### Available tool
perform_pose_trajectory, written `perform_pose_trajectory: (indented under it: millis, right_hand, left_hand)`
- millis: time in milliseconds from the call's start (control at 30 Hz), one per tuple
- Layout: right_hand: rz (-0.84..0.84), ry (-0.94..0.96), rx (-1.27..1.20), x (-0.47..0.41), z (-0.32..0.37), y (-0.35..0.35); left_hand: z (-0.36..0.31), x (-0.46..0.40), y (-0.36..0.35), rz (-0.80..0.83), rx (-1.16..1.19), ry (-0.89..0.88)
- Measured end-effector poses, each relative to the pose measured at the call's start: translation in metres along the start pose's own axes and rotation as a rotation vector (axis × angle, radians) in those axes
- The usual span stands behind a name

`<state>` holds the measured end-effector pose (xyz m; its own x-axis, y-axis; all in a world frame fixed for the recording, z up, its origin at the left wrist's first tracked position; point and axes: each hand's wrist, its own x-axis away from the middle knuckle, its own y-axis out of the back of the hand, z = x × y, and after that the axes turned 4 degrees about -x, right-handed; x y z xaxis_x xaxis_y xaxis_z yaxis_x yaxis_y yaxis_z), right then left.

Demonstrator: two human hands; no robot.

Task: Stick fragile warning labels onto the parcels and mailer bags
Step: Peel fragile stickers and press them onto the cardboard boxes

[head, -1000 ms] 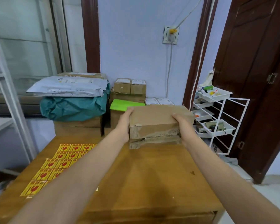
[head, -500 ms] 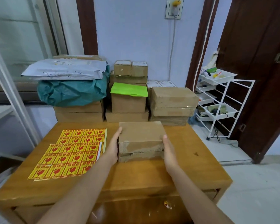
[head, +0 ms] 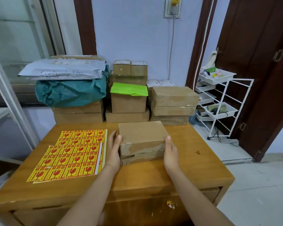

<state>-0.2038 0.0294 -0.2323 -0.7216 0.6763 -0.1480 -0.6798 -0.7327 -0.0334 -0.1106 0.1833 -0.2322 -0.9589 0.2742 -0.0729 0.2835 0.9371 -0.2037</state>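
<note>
A brown cardboard parcel (head: 141, 133) with torn tape on its front rests on the wooden table (head: 194, 170), near the middle. My left hand (head: 114, 150) lies flat against the parcel's left side, its thumb at the top corner. My right hand (head: 170, 152) lies flat along the right side with straight fingers. Sheets of yellow and red fragile labels (head: 72, 154) are spread on the table left of the parcel, close to my left hand.
Behind the table stand stacked cardboard boxes (head: 173, 101), one topped with green paper (head: 129, 91), and a teal bag (head: 69, 92) under a grey mailer bag (head: 64, 70). A white wire rack (head: 219, 103) and a dark door are at the right.
The parcel came from the stack behind, toward me, and went down onto the table. My hands now lie flat at its sides instead of carrying it.
</note>
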Motion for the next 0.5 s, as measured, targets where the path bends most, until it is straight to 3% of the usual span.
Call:
perform_pose_trajectory:
  millis: [233,500]
  right_hand:
    - [-0.006,0.021,-0.014,-0.005,-0.009,0.001]
    - [0.026,0.058,0.048,-0.038,-0.010,-0.004]
  left_hand:
    - [0.008,-0.004,0.002,-0.012,-0.043,-0.085]
    - [0.004,-0.023,-0.010,0.009,-0.301,-0.055]
